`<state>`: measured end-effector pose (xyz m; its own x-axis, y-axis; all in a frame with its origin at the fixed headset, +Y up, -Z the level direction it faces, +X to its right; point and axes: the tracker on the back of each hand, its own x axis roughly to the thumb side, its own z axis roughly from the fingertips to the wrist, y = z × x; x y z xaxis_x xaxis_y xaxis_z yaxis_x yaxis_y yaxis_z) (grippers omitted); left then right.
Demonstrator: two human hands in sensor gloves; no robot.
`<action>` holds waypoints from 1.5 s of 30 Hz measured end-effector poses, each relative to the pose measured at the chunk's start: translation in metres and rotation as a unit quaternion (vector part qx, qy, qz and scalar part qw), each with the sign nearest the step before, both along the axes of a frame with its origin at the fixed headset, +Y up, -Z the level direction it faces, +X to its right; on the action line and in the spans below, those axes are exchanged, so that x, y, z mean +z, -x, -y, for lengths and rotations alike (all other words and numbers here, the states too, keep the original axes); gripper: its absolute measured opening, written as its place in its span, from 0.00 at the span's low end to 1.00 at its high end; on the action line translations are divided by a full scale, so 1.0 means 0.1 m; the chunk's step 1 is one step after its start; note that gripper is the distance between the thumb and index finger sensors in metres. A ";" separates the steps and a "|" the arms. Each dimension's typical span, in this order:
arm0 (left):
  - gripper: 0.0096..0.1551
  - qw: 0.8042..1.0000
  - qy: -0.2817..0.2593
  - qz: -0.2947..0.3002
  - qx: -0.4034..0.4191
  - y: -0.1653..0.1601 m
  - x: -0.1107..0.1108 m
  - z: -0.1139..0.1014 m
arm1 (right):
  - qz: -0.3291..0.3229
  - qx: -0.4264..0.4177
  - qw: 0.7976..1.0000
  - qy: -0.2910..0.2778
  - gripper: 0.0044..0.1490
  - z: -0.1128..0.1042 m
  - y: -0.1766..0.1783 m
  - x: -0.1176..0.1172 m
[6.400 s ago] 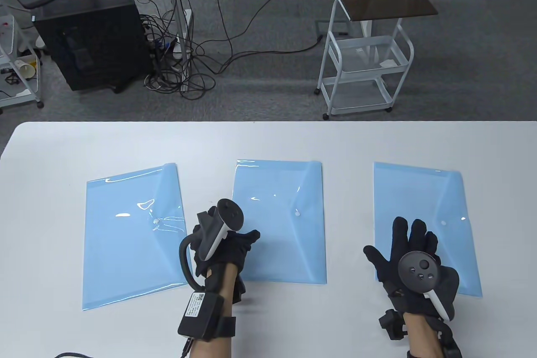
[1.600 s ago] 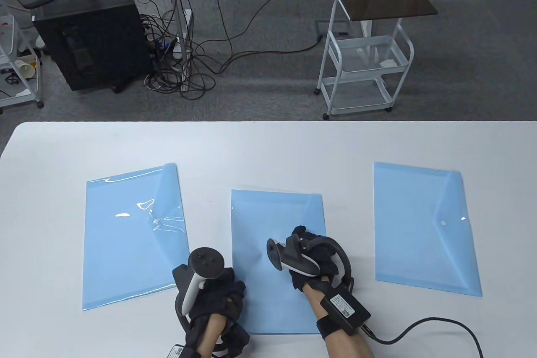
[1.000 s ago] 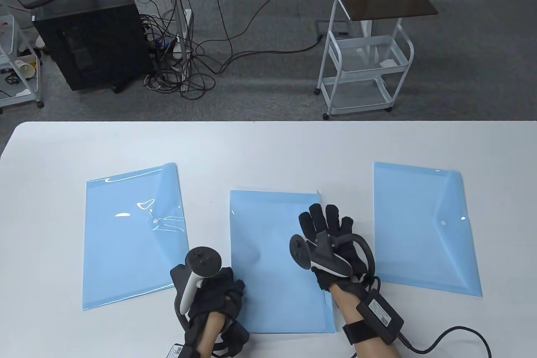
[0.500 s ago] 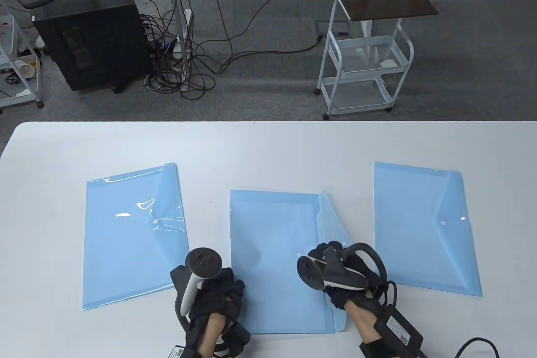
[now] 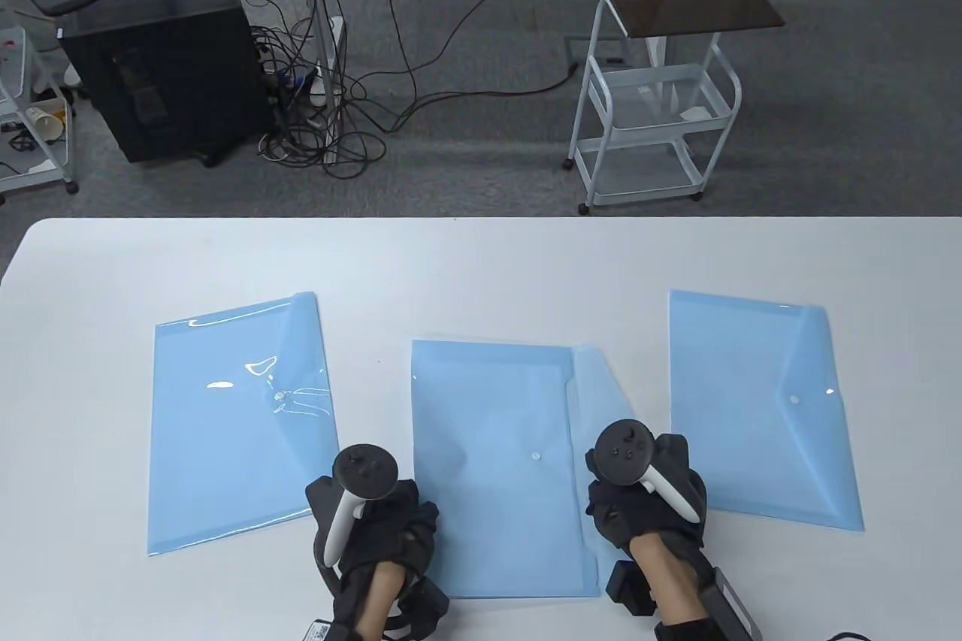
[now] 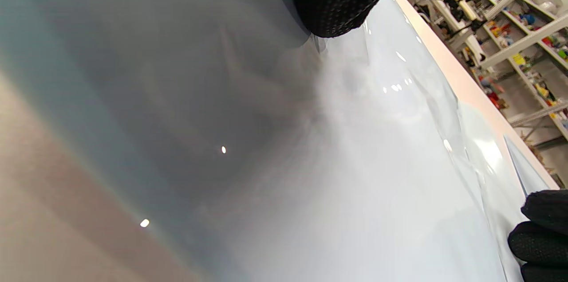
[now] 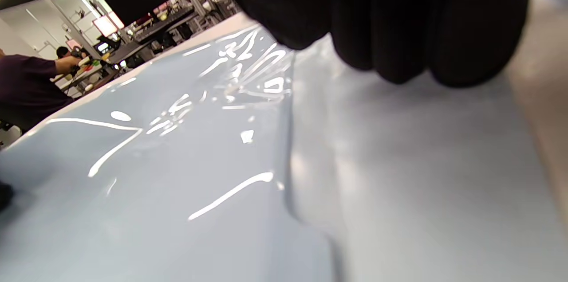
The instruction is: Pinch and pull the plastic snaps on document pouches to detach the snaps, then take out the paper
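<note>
Thin slick plastic, mid pouch (image 5: 496,461) at table's near edge; flap (image 5: 601,400) unsnapped; left hand (image 5: 383,521) pressed on corner; right hand (image 5: 646,498) curled at flap, grip can't be told; paper prob best pinched at mouth.

Middle blue pouch (image 5: 488,468): flap (image 5: 601,400) opened rightward, snap (image 5: 535,458) exposed. Side pouches (image 5: 237,415) (image 5: 759,408) flat, snapped.

The fingertips of the right hand (image 5: 639,513) are hidden beneath its tracker (image 5: 635,462); whether paper lies inside the middle pouch (image 5: 492,468) cannot be told.
</note>
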<state>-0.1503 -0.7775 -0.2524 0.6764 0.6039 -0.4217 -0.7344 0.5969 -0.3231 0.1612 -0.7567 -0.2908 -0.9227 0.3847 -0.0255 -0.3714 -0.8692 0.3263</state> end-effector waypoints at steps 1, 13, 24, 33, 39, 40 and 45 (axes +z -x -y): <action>0.26 1.000 0.001 0.002 0.004 0.00 0.00 0.00 | 0.001 -0.005 1.000 0.001 0.32 0.01 -0.01 -0.01; 0.26 0.981 0.011 -0.019 0.192 0.10 0.01 0.02 | -0.037 0.130 0.988 -0.072 0.35 0.19 0.06 -0.04; 0.26 0.971 0.011 -0.017 0.236 0.14 0.01 0.05 | -0.019 -0.022 0.999 -0.044 0.34 0.19 -0.13 -0.06; 0.26 0.978 0.013 -0.018 0.209 0.15 0.02 0.07 | 0.008 -0.413 0.908 0.069 0.41 0.27 -0.38 -0.05; 0.26 0.971 0.011 0.000 0.238 0.11 0.02 0.09 | 0.031 -0.499 0.861 0.094 0.51 0.29 -0.29 -0.01; 0.27 0.970 0.009 0.002 0.244 0.11 0.02 0.09 | 0.036 -0.497 0.862 0.093 0.50 0.30 -0.26 0.00; 0.29 0.970 0.002 -0.007 0.242 0.14 0.03 0.09 | 0.067 -0.432 0.896 0.074 0.35 0.30 -0.14 0.03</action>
<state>-0.1646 -0.7864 -0.2492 0.3074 0.8480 -0.4317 -0.9330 0.1795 -0.3118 0.1755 -0.7869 -0.2879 -0.2672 0.9373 -0.2236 -0.9294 -0.1894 0.3166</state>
